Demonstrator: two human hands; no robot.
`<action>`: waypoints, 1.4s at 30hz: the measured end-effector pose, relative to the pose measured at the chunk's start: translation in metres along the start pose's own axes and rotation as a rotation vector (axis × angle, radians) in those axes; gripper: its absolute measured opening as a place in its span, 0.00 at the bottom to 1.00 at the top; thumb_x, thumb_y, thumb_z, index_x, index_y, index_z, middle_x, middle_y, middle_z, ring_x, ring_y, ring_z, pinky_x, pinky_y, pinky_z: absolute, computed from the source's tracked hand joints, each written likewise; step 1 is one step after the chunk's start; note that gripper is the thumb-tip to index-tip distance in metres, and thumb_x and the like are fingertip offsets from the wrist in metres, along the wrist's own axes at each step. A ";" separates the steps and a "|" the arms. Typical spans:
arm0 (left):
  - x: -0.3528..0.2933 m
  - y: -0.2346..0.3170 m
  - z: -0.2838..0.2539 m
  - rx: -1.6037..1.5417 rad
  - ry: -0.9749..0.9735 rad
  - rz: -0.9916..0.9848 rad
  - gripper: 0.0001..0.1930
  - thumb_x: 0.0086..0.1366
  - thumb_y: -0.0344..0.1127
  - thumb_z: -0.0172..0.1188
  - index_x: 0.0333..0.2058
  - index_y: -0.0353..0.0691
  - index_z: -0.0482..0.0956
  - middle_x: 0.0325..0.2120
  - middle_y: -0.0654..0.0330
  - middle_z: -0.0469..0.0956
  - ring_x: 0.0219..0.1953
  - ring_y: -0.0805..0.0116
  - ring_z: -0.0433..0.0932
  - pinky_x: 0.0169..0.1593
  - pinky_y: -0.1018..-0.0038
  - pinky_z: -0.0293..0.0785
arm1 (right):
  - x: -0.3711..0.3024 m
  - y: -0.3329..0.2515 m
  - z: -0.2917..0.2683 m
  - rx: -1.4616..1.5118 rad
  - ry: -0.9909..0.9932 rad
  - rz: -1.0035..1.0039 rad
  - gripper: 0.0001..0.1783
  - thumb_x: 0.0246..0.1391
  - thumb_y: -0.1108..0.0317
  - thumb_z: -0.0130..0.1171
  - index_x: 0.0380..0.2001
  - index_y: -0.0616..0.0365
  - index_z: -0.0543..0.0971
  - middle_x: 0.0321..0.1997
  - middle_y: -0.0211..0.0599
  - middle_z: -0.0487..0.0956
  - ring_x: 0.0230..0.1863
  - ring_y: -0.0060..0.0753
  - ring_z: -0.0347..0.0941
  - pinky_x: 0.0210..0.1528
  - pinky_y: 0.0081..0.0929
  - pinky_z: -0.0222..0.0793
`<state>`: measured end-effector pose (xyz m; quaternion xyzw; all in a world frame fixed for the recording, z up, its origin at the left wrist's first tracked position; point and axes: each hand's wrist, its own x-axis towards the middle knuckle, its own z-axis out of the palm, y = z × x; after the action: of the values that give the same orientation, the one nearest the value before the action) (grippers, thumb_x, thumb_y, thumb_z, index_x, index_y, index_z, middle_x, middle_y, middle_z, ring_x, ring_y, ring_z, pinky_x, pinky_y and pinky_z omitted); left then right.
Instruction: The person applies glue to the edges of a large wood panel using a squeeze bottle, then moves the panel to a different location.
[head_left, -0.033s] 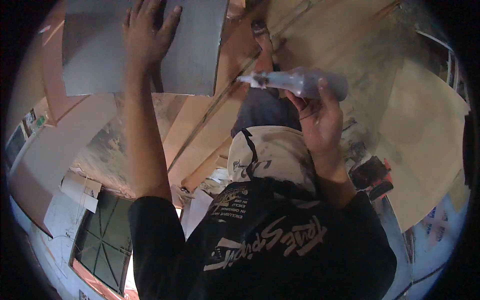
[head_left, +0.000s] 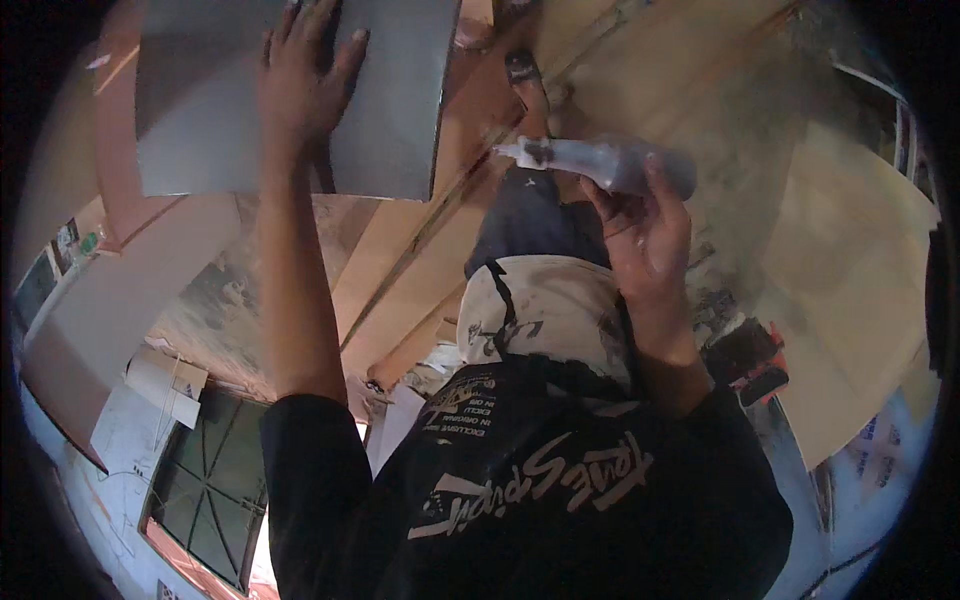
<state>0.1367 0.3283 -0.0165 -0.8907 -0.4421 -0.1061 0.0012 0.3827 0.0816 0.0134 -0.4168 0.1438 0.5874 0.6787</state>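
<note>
A flat grey panel (head_left: 390,100) fills the upper left, its near edge running just past my left wrist. My left hand (head_left: 305,95) lies on this panel with fingers spread, the fingertips cut off by the top of the picture. To the right, my right hand (head_left: 650,225) grips a translucent squeeze bottle (head_left: 585,155) from below. The bottle is tilted on its side, with a narrow whitish nozzle pointing left towards the panel's right edge. A gap separates the nozzle from the panel. What the bottle holds is not clear.
Brown boards (head_left: 400,235) lie beneath and beside the panel. A large pale sheet (head_left: 830,300) stands at the right, near a dark and red tool (head_left: 750,360). At lower left are a greyish sheet (head_left: 130,310) and a dark green barred door or window (head_left: 210,480).
The panel and my left hand sit slightly further right and lower in the picture. The bottle's nozzle end has shifted a little to the right. Both hands keep their hold.
</note>
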 end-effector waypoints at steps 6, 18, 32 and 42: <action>-0.015 -0.006 -0.006 -0.175 0.063 -0.016 0.28 0.64 0.48 0.55 0.63 0.52 0.66 0.63 0.62 0.64 0.68 0.56 0.56 0.68 0.55 0.45 | 0.013 -0.040 -0.001 0.112 0.046 0.060 0.13 0.59 0.64 0.57 0.43 0.61 0.75 0.46 0.41 0.78 0.49 0.37 0.75 0.53 0.42 0.76; -0.048 -0.020 -0.037 -0.276 0.032 -0.142 0.25 0.60 0.40 0.60 0.56 0.46 0.72 0.60 0.56 0.68 0.64 0.52 0.62 0.66 0.55 0.50 | 0.043 -0.045 0.001 -0.212 -0.122 -0.233 0.29 0.55 0.69 0.64 0.58 0.61 0.64 0.52 0.40 0.72 0.55 0.34 0.70 0.59 0.35 0.69; -0.003 -0.019 -0.004 -0.244 0.363 -0.772 0.07 0.60 0.34 0.62 0.35 0.39 0.81 0.32 0.54 0.81 0.36 0.54 0.79 0.48 0.60 0.68 | 0.107 -0.178 0.157 -0.025 -0.206 -0.247 0.12 0.58 0.64 0.55 0.40 0.61 0.76 0.43 0.41 0.80 0.46 0.39 0.77 0.54 0.40 0.75; 0.155 0.035 0.023 -0.859 0.606 -0.889 0.08 0.64 0.33 0.61 0.33 0.32 0.79 0.28 0.56 0.82 0.29 0.69 0.79 0.36 0.72 0.75 | 0.160 -0.274 0.119 0.285 -0.150 -0.200 0.12 0.59 0.64 0.54 0.39 0.61 0.77 0.42 0.40 0.81 0.45 0.40 0.78 0.52 0.38 0.76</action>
<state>0.2595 0.4313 -0.0059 -0.4776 -0.6643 -0.5066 -0.2721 0.6420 0.2876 0.0847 -0.2839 0.1325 0.5201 0.7946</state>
